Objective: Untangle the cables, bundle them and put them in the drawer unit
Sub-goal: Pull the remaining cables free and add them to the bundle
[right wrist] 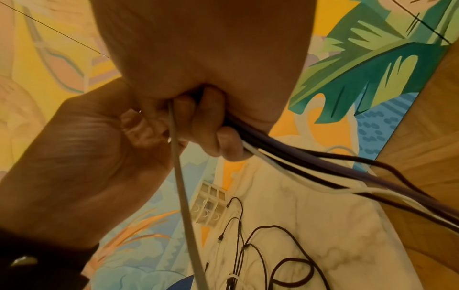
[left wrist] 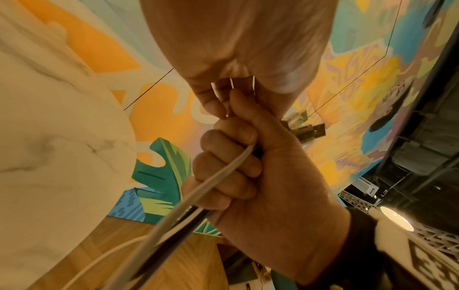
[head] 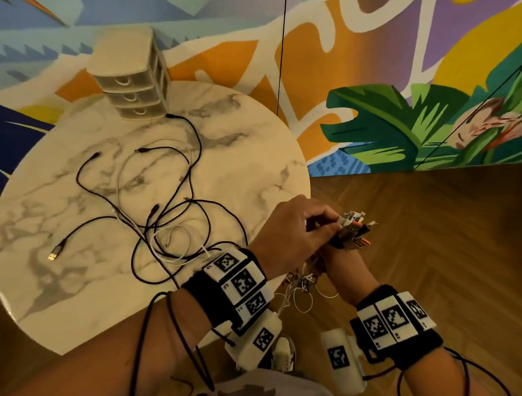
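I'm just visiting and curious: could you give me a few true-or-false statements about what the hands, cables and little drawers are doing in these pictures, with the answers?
1. Both hands hold the same bunch of cable plugs off the edge of the table. True: the left hand and the right hand meet there.
2. The drawer unit has a drawer pulled out. False: all its drawers sit shut.
3. Cables lie spread in loose loops over the marble table. True.
4. All the cables are black. False: black and white ones lie mixed together.
5. The drawer unit stands on the floor. False: it stands at the far edge of the table.
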`<state>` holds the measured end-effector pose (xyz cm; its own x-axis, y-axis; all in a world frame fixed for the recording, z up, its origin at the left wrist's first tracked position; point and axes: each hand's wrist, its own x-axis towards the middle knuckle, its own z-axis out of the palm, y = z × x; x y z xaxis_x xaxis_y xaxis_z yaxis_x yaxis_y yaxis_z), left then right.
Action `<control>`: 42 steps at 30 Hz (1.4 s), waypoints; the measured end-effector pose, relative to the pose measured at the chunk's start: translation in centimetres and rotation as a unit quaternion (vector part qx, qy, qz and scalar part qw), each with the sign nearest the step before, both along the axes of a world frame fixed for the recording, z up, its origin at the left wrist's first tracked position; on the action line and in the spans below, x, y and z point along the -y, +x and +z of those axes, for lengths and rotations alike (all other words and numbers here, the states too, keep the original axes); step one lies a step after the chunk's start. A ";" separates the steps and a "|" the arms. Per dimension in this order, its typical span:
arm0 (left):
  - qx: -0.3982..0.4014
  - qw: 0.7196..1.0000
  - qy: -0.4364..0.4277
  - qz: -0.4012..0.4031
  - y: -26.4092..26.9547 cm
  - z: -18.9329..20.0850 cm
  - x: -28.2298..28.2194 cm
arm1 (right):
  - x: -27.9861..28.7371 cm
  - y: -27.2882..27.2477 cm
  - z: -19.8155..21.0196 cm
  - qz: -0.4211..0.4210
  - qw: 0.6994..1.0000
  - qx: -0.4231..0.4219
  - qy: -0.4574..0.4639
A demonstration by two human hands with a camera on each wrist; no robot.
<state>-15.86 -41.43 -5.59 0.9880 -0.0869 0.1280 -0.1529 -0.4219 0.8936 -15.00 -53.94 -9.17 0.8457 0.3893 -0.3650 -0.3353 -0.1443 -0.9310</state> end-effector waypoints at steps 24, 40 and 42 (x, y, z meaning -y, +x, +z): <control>-0.247 0.959 0.091 -0.102 -4.9 -6.1 -0.8 | 0.0 2.1 0.9 -0.280 0.951 -0.014 0.129; -0.135 0.863 0.473 0.115 -0.3 -3.8 -11.0 | 0.5 2.4 3.4 -0.239 0.965 0.098 -0.047; -0.123 0.846 0.510 0.092 0.1 -1.2 -7.4 | -2.2 1.0 3.3 -0.074 0.991 0.087 -0.075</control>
